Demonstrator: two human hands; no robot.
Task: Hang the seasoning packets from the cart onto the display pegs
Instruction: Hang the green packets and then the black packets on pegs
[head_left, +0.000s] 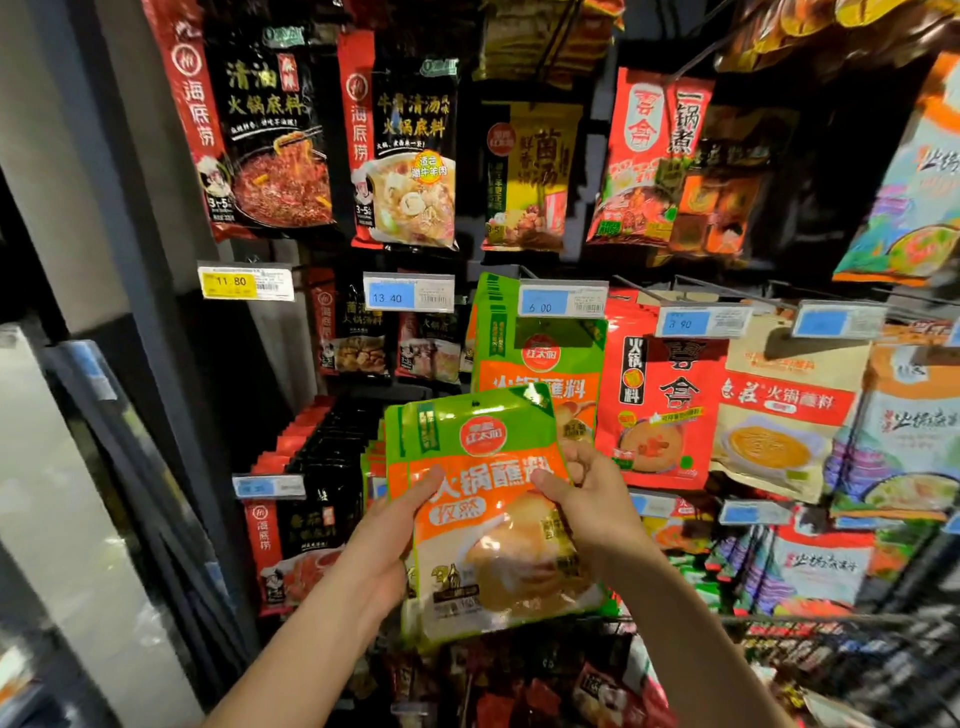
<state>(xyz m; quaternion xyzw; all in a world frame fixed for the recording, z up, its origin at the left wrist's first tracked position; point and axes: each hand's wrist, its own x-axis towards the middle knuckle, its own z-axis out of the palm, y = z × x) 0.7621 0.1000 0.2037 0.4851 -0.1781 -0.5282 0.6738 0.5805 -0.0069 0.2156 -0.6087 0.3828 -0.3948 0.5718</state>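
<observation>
Your left hand (385, 530) grips green-orange seasoning packet (493, 525) by left edge, thumb across front. Packet upright, mid-air before display, just below matching packets (540, 364) hanging under 6.00 price tag (563, 300). Your right hand (597, 504) pinches right edge. Wire cart (831, 623) low right.

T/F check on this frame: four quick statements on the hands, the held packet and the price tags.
1. The left hand and right hand both hold the green-and-orange packet. True.
2. Matching hanging packets sit below the 6.00 tag. True.
3. The 11.80 tag is blue. False: it is yellow.
4. The green-and-orange packet already hangs on a peg. False: it is in both hands, in front of the display, on no peg.
</observation>
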